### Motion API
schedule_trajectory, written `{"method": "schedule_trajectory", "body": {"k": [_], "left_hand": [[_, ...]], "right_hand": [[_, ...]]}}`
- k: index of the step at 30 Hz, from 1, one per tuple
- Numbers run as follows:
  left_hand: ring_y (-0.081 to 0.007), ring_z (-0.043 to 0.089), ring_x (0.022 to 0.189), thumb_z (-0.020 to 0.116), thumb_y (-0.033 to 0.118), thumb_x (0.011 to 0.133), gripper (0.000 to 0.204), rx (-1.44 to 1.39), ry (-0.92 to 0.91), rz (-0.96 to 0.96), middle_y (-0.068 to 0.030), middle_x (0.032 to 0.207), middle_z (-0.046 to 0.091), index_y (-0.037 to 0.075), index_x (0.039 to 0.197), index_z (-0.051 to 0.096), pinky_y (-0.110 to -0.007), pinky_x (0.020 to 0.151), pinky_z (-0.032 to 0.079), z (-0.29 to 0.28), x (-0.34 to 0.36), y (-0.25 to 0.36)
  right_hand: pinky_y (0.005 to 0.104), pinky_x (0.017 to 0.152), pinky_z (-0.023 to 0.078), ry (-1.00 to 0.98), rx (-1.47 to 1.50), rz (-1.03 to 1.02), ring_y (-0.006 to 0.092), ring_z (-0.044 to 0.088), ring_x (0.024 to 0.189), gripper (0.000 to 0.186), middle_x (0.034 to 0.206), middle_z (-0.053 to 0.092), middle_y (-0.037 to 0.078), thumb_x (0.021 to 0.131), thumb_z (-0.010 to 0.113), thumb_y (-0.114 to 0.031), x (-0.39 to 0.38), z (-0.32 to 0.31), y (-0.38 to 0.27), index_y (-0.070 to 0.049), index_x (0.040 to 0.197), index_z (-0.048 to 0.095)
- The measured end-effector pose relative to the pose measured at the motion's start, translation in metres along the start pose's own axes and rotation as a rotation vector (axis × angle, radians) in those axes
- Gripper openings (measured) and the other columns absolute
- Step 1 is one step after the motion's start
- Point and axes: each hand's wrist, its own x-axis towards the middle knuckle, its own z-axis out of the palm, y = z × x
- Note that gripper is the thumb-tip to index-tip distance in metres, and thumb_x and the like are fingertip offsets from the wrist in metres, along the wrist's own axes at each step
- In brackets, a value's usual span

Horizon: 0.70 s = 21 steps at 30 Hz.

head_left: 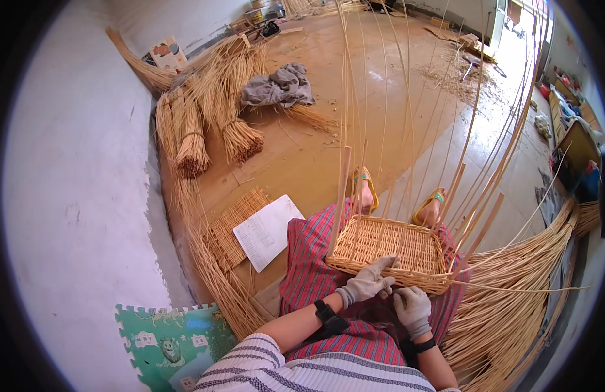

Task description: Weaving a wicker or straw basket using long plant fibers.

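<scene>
A half-woven wicker basket [407, 240], with a flat woven base and a low woven edge, rests on my lap. Long thin canes [410, 117] and several thicker wooden stakes [341, 189] rise from its sides. My left hand [369, 282], in a grey glove, is closed on the basket's near edge, with a finger laid over the weave. Just right of it, my gloved right hand [413, 308] has its fingers curled close under the same edge; whatever it pinches is hidden. A loose cane [544, 289] sticks out from the basket's near right corner.
A large cane bundle [511, 307] lies at my right. Further bundles [191, 140] lie by the left wall, beside a grey cloth [279, 86]. A woven panel [230, 225] and a white sheet [266, 232] lie on the floor left of my knees, near a green foam mat [178, 340].
</scene>
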Motion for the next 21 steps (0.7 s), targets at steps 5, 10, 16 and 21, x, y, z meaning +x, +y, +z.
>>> {"method": "schedule_trajectory", "body": {"k": [5, 10, 16, 21], "left_hand": [[-0.014, 0.066, 0.081, 0.055, 0.007, 0.1, 0.066, -0.004, 0.025, 0.02, -0.0125, 0.151, 0.042, 0.001, 0.155, 0.018, -0.028, 0.067, 0.058, 0.002, -0.001, 0.001], [-0.0143, 0.065, 0.08, 0.055, 0.007, 0.1, 0.066, -0.014, 0.017, -0.008, -0.0122, 0.151, 0.042, 0.001, 0.155, 0.019, -0.029, 0.068, 0.058, 0.001, -0.001, 0.001], [-0.014, 0.065, 0.078, 0.056, 0.007, 0.099, 0.065, -0.017, 0.028, -0.016, -0.0111, 0.15, 0.044, 0.004, 0.155, 0.022, -0.028, 0.066, 0.057, 0.003, 0.002, 0.0], [-0.0147, 0.065, 0.078, 0.057, 0.008, 0.098, 0.061, 0.035, 0.035, -0.173, -0.0104, 0.142, 0.049, 0.008, 0.152, 0.028, -0.029, 0.061, 0.057, 0.008, 0.004, 0.019]], "right_hand": [[0.0435, 0.074, 0.052, 0.004, 0.0, -0.002, 0.0338, 0.065, 0.082, 0.01, 0.083, 0.066, 0.012, 0.082, 0.071, -0.019, 0.0, 0.001, 0.0, -0.01, 0.086, 0.072], [0.0432, 0.073, 0.052, -0.025, -0.008, 0.016, 0.0335, 0.065, 0.08, 0.009, 0.082, 0.066, 0.012, 0.081, 0.071, -0.018, 0.001, 0.0, 0.0, -0.01, 0.086, 0.072], [0.0426, 0.071, 0.053, -0.004, -0.036, -0.02, 0.0325, 0.066, 0.078, 0.01, 0.081, 0.066, 0.01, 0.082, 0.071, -0.022, 0.002, 0.0, 0.005, -0.013, 0.087, 0.071], [0.043, 0.069, 0.054, -0.013, -0.093, -0.037, 0.0308, 0.066, 0.077, 0.01, 0.079, 0.065, 0.009, 0.084, 0.07, -0.024, 0.0, -0.004, 0.002, -0.014, 0.087, 0.072]]}}
